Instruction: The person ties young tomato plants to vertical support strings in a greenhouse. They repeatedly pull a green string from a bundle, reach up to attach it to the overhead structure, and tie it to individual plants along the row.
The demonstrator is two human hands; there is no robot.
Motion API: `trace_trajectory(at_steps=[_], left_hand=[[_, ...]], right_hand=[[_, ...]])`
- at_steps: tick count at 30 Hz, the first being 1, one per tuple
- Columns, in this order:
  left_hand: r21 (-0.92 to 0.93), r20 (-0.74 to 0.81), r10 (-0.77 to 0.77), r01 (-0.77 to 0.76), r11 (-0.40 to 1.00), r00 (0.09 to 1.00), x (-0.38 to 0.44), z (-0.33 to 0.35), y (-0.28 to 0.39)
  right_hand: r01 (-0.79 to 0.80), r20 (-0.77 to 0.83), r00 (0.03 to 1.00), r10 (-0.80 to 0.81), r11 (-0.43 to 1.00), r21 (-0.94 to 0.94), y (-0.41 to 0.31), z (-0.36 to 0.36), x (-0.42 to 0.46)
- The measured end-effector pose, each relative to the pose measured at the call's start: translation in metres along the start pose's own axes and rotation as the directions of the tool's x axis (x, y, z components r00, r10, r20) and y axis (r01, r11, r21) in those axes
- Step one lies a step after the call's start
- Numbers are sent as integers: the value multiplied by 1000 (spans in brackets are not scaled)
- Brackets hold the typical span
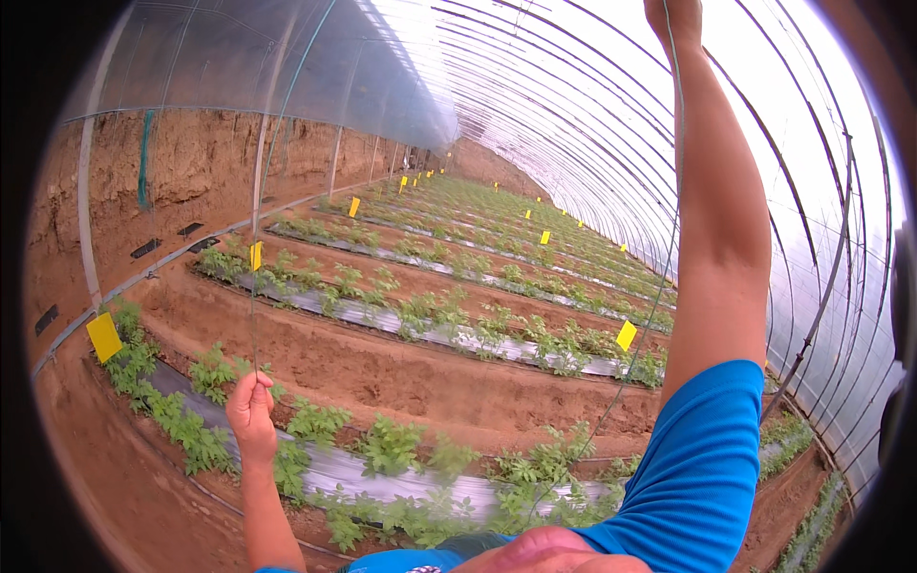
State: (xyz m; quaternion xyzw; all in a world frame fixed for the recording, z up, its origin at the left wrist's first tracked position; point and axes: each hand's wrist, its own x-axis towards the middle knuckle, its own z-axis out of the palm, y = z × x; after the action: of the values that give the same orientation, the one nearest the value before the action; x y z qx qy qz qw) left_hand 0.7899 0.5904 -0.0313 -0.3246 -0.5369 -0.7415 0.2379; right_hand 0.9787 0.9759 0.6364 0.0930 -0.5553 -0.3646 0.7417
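My left hand (251,415) is raised over the nearest planted row, its thumb and fingers pinched on a thin green cord (253,322) that runs upward to the top of the view. My right arm reaches high, and my right hand (675,25) is cut off by the top edge, so its fingers are hidden. Another thin green cord (680,143) passes along that hand and forearm, then slants down to the plants. Below both hands, leafy young plants (390,444) grow through silvery plastic mulch film (344,469).
Further planted rows (444,315) stretch away between bare soil paths (344,351). Yellow cards (104,337) hang among them. Pale posts (87,208) and an earthen wall (193,157) stand at left. Curved greenhouse ribs (817,344) close the right side. A grey pipe (165,261) edges the beds.
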Motion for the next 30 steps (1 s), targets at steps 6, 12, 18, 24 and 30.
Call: trace_trajectory(at_steps=[6,12,18,24,30], left_hand=[[48,1,-8,8,999,1000,-1,-24,17],[0,-406,193,-211,977,893,14,33,63],[-51,193,269,-264,963,944,-38,132,82],[-427,820,-96,715,554,564,-2,235,109],[-314,941,186,937,155,284,-14,242,119]], right_hand=[[-357,211,914,347,934,9,18,21,-8],[-184,83,978,191,979,-90,10,2,-42],[502,403,852,-334,304,-810,75,29,-32],[-136,164,975,153,985,-107,12,-20,-33],[-152,149,977,153,988,-24,11,-18,-32]])
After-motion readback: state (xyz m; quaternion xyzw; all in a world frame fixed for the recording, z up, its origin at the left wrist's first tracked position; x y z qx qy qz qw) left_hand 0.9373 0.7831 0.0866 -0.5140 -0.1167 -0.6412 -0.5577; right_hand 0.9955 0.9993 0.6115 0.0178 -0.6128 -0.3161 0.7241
